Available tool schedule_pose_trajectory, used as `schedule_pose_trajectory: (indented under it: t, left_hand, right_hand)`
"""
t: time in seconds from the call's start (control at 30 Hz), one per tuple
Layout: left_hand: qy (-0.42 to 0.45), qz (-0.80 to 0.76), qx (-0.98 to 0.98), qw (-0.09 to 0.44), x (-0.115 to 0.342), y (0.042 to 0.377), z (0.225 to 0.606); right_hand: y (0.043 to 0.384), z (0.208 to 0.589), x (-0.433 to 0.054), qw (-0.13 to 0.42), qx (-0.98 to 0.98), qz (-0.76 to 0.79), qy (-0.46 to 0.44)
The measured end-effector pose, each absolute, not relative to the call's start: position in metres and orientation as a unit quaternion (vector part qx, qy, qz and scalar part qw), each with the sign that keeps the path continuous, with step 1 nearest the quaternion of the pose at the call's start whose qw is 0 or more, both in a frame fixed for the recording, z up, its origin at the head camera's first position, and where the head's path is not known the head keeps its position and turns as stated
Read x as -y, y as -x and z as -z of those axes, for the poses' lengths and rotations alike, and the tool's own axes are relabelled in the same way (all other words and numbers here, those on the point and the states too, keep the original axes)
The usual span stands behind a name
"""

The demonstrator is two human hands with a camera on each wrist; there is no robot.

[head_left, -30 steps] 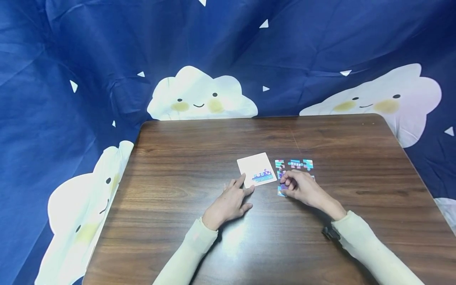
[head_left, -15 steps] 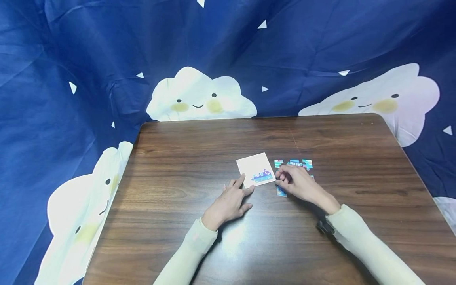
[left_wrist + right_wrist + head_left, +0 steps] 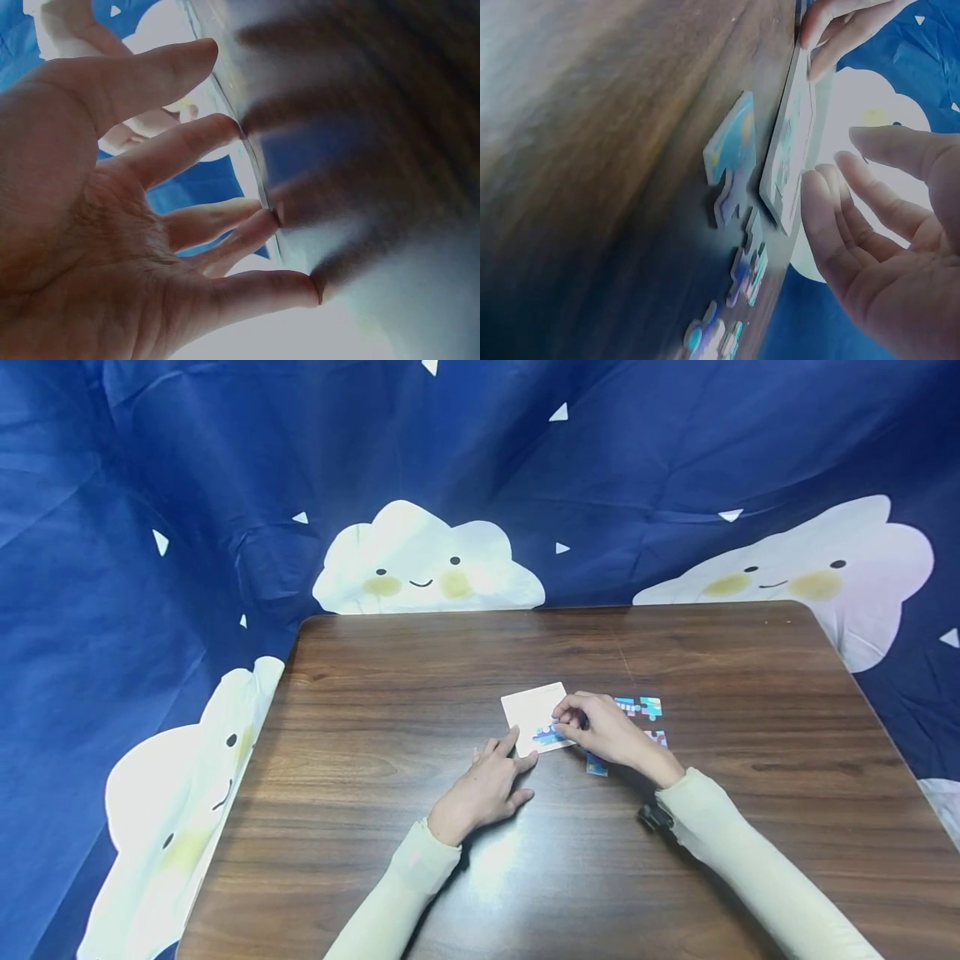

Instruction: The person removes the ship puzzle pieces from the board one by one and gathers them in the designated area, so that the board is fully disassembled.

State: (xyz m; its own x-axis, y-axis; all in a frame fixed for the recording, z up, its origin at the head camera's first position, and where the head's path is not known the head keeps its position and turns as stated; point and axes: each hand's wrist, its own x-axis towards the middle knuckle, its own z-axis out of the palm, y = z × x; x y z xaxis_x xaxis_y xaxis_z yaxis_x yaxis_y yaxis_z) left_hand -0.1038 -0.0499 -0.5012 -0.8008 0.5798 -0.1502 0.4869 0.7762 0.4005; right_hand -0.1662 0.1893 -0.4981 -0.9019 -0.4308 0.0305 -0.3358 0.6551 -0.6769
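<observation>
A white square puzzle board (image 3: 528, 706) lies tilted a little on the table, with a blue and purple picture strip along its near edge. My left hand (image 3: 480, 789) spreads its fingers beside it, two fingertips touching the board's near left corner. Above the board's right side hovers my right hand (image 3: 611, 731), fingers bent and thumb near the fingertips. Whether a small piece sits between those fingertips I cannot tell; none shows in the right wrist view. Jigsaw pieces lie right of the board, including a blue corner piece (image 3: 739, 139); the right hand hides some in the head view.
The brown wooden table (image 3: 375, 693) has a shiny glare near its front. Other jigsaw pieces (image 3: 650, 706) lie beyond the right hand. A blue cloth (image 3: 585, 468) with white smiling clouds hangs around the back and left.
My right hand has moved left from over the loose pieces to above the board's right part. My left hand stays at the board's near corner.
</observation>
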Motion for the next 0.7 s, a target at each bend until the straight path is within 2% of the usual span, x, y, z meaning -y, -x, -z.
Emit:
schedule_pose_trajectory:
  t: [0.7]
  left_hand:
    - [-0.29, -0.165, -0.934, 0.129, 0.049, 0.104, 0.502]
  right_hand:
    - [0.167, 0.504, -0.177, 0.057, -0.924, 0.301, 0.231]
